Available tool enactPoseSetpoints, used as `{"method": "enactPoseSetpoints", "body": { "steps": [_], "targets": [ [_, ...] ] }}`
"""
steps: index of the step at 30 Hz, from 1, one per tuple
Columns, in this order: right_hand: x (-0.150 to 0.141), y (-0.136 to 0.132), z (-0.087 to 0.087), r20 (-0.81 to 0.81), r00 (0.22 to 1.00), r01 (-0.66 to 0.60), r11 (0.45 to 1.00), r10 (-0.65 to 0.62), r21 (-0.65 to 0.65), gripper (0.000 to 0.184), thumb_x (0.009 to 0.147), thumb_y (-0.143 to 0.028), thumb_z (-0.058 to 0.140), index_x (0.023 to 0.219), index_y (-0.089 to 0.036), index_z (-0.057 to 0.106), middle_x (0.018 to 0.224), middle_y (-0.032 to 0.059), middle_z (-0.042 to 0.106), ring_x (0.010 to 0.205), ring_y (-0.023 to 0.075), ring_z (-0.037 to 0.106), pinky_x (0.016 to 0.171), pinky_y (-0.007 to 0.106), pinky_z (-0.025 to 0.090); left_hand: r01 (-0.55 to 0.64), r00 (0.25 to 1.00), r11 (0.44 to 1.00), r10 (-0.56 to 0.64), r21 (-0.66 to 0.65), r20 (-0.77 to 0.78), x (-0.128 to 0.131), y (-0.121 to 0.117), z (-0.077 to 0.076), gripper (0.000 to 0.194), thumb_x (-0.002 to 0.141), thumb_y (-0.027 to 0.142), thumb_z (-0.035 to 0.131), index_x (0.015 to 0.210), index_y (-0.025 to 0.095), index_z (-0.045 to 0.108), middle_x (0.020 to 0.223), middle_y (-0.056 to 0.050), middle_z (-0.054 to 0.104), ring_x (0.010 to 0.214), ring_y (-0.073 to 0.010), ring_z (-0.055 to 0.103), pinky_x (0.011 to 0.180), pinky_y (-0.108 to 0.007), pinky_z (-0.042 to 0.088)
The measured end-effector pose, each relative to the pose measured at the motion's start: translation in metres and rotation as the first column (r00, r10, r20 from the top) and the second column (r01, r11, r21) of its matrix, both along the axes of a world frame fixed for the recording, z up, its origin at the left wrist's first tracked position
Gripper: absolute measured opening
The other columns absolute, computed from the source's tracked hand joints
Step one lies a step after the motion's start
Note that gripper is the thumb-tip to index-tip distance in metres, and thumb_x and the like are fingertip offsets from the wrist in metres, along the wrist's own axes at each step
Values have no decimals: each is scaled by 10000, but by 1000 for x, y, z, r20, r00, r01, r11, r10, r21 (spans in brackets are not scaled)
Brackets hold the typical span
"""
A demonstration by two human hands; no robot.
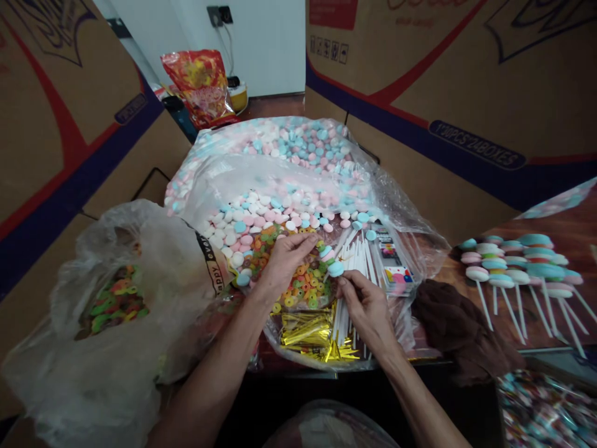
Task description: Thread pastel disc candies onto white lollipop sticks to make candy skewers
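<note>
left hand (pixel 285 257): pinched, hold unclear; right hand (pixel 368 309): pinching 1 candy skewer (pixel 336 269); 2 cartons (pixel 420 93)

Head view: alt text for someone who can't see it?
The right hand holds a candy skewer low, the left hand near its top. Around them lie ring candies, pastel candies and white sticks, with more skewers at right.

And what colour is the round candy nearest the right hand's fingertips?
Light blue; the round candy shows best in the head view.
</note>
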State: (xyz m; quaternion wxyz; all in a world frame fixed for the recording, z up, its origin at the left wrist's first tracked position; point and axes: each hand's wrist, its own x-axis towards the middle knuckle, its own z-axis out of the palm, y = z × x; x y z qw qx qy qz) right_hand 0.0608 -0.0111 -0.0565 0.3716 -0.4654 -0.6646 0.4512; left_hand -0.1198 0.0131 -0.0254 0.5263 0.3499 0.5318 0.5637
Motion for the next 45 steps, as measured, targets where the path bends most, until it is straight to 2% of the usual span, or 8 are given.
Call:
{"method": "enactPoseSetpoints", "body": {
  "steps": [15,20,24,28,31,33,40,45],
  "targets": [
    [-13,1,16,-53,988,150,982,-145,113,285,934,-310,507,674,-201,542,564,-43,497,512,108,446,526,233,344,35,919,994,10,-107,393,31,-2,4,307,603,333,867,776,133,710,772,-15,657,712,-96,586,653,-229,500],
    [-8,9,13,-84,977,199,978,-194,56,292,909,-319,527,644,-197,547,545,-39,501,495,110,424,511,237,334,84,978,990,-59,-116,198,36,1,4,308,672,414,804,759,132,720,748,-24,645,690,-110,557,622,-236,458],
    [7,19,9,-51,975,220,975,-218,21,300,906,-342,540,644,-196,543,527,-49,452,480,107,371,489,239,295,90,962,996,-92,-21,-258,32,22,2,316,852,439,609,771,155,719,674,-14,622,643,-141,542,577,-252,398],
    [19,23,1,-50,962,267,964,-267,-8,300,903,-357,544,650,-196,538,512,-58,420,464,102,342,477,238,272,143,546,987,-19,71,-838,24,52,-2,215,871,167,527,878,185,740,838,-58,651,816,-196,574,706,-292,423],
    [21,23,-4,-65,958,278,960,-280,-33,300,901,-371,549,659,-194,540,506,-61,418,457,99,338,474,236,267,162,154,986,-52,-26,-987,21,66,-6,280,853,102,496,976,187,732,1057,-112,623,1022,-256,549,773,-329,436],
    [20,22,-5,-64,957,280,959,-282,-43,298,901,-375,552,666,-192,545,506,-62,418,458,100,339,477,236,268,162,55,984,-80,-70,-995,21,71,-9,274,871,122,483,979,179,728,1081,-127,607,1055,-269,539,790,-345,445],
    [20,22,-1,-46,947,316,949,-317,-17,295,892,-360,544,654,-186,550,568,-36,487,491,104,377,502,240,296,316,281,947,-32,61,-959,33,79,-17,247,872,159,505,940,185,740,995,-88,639,1010,-222,570,900,-338,455],
    [20,22,-3,-45,944,326,945,-327,-16,292,892,-361,546,659,-186,552,565,-41,474,497,104,378,502,236,296,352,251,934,-32,61,-967,50,86,-24,263,806,120,518,892,185,758,1014,-110,647,1030,-253,562,905,-374,450]
  ]
}}
